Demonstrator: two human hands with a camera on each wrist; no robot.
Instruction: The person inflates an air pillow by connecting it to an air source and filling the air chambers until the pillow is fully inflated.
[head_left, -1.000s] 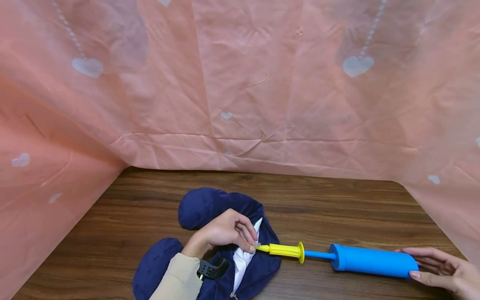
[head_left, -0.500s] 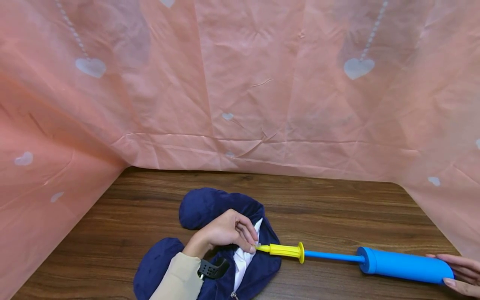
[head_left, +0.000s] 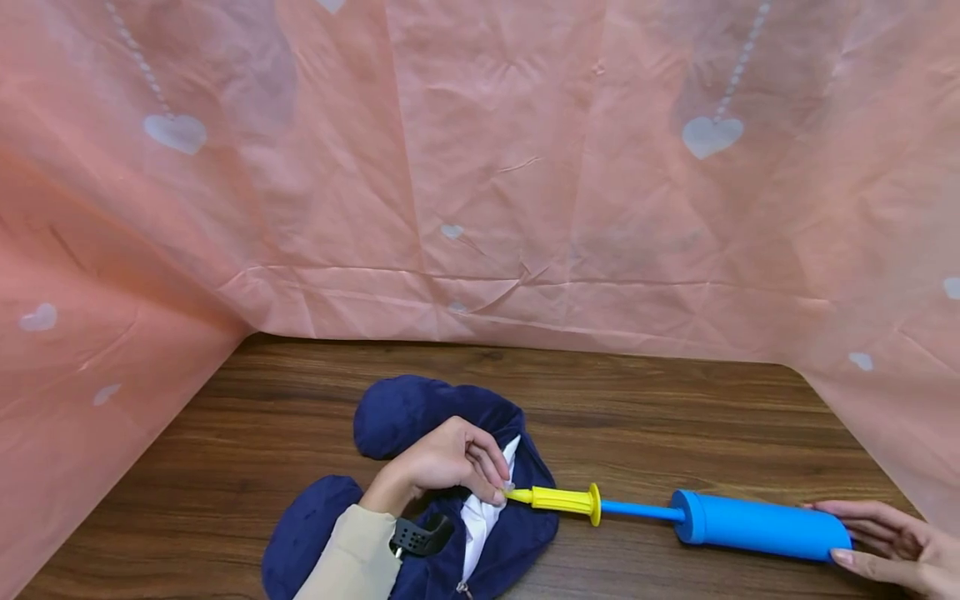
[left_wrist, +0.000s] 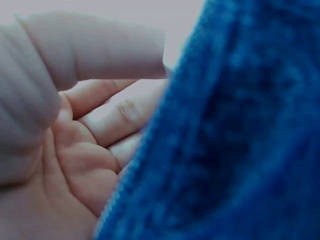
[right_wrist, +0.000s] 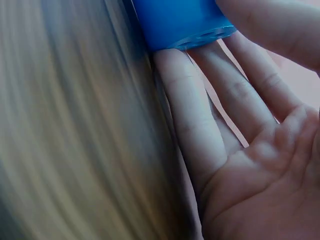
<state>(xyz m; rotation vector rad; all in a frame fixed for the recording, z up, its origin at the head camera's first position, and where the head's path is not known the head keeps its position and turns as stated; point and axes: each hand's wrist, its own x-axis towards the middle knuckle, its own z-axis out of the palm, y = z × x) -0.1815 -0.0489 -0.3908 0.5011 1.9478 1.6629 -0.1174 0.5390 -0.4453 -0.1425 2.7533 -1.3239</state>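
Observation:
A navy neck pillow [head_left: 420, 412] lies on the table with its zipper open, showing a white inner bladder [head_left: 480, 525]. My left hand [head_left: 453, 458] reaches over it and pinches the small clear valve [head_left: 510, 485], where the yellow nozzle [head_left: 562, 500] of a hand pump enters; the fingertips partly hide the joint. Along the table stretches the pump's blue rod [head_left: 641, 510], leading to its blue barrel [head_left: 765, 527]. At the barrel's far end my right hand [head_left: 896, 542] holds it between thumb and fingers. Blue fabric [left_wrist: 240, 125] covers the left fingertips in the left wrist view.
The dark wooden table [head_left: 637, 400] is bordered by a pink sheet with white hearts [head_left: 487, 167] at the back and both sides. A zipper pull [head_left: 463, 588] hangs at the pillow's near edge. A black watch strap [head_left: 423, 536] circles the left wrist.
My right hand first drew the barrel to the right, lengthening the exposed rod, then pushed it back left, so less rod shows now. The left hand has stayed at the valve.

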